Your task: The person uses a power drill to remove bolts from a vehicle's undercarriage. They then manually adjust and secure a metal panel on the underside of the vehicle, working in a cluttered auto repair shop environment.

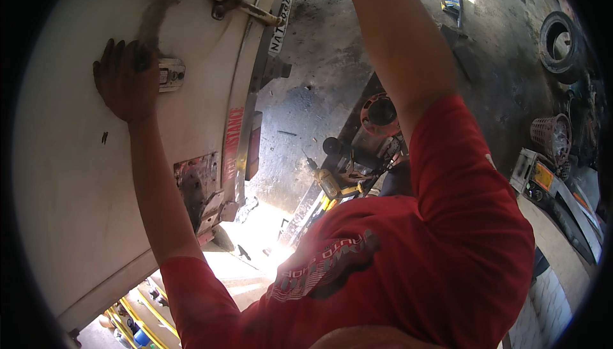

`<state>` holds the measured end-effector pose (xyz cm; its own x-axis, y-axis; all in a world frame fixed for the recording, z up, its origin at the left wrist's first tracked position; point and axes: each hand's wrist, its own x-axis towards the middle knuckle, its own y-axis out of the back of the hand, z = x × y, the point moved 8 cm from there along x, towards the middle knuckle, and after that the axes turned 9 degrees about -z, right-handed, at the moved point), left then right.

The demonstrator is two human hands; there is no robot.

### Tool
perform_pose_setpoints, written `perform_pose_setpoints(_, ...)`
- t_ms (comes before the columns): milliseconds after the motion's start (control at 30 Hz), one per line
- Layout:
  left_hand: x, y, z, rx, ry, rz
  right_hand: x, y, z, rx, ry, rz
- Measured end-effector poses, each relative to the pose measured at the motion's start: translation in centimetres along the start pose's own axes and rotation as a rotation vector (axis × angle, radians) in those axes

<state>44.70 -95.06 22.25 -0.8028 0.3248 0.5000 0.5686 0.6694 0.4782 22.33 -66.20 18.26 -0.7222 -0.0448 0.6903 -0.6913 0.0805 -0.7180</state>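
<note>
My left hand (129, 82) lies against a large white metal vehicle panel (70, 176), with its fingers spread. A small silver handle or latch plate (172, 75) shows right beside that hand, partly behind its edge; I cannot tell whether the thumb touches it. A dark smudge runs up the panel above the hand. My right arm (402, 42) is raised and passes out of the top of the view, so its hand is not seen. Across the panel's top runs a metal rod with a bracket (220, 5).
A yellow cordless drill (327, 182) lies on a bench or stand below, near a red round part (380, 116). A tyre (562, 45), a pink basket (550, 133) and loose panels are at the right. A rusty hinge plate (196, 176) sits on the panel's lower edge.
</note>
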Motion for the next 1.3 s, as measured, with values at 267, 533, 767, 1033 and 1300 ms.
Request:
perform_pose_setpoints(267,-0.9,-0.5,0.3,0.083,0.014,0.000,-11.1,-1.4,1.8,-0.099,-0.070,0.015)
perform_pose_setpoints(533,-0.5,-3.2,9.3,0.128,-0.059,-0.242,-13.6,-4.3,-0.8,-0.864,0.158,-0.239)
perform_pose_setpoints(767,-4.4,-15.9,23.8,-0.344,-0.511,-0.544,-13.9,-3.7,-0.5,-0.947,0.156,-0.192)
perform_pose_setpoints(1033,-6.1,-20.5,27.6,-0.326,-0.548,-0.370,-12.5,-3.0,-2.0,-1.084,0.133,-0.429)
perform_pose_setpoints(1300,-5.5,-20.3,27.7,-0.145,-0.624,-0.350,-11.7,-4.2,-0.4,-1.134,-0.295,-0.357)
